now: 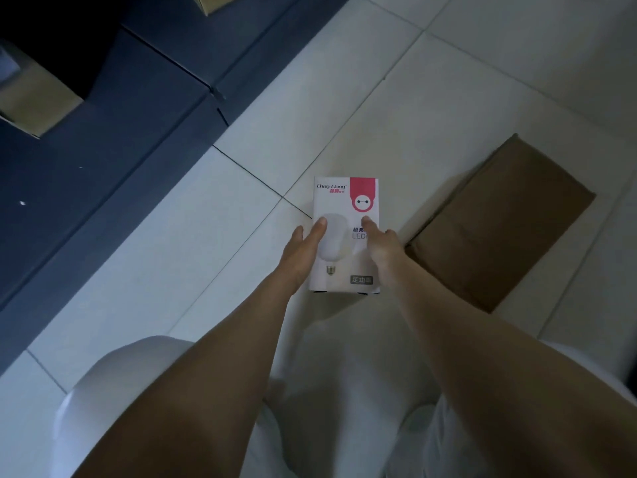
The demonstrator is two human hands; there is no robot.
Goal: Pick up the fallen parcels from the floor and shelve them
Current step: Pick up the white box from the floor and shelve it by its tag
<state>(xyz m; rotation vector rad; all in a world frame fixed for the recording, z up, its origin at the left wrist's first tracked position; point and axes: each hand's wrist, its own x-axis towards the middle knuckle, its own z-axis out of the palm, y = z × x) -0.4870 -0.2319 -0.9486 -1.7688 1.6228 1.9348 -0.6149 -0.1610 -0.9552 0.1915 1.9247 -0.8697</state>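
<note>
A white LED bulb box (344, 205) with a pink patch and a bulb picture is over the pale tiled floor. My left hand (303, 250) grips its left side, thumb on the top face. My right hand (382, 246) holds the right side the same way. Whether the box rests on the tiles or is just lifted off them I cannot tell. To the right a brown cardboard parcel (499, 229) lies flat on the floor, close to my right hand but apart from it.
A dark blue shelf unit (113, 150) runs along the left side. A cardboard box (34, 98) sits on it at the far left, another (210, 1) at the top edge. My white-clad knees (120, 391) fill the bottom. Tiled floor (482, 81) stretches to the upper right.
</note>
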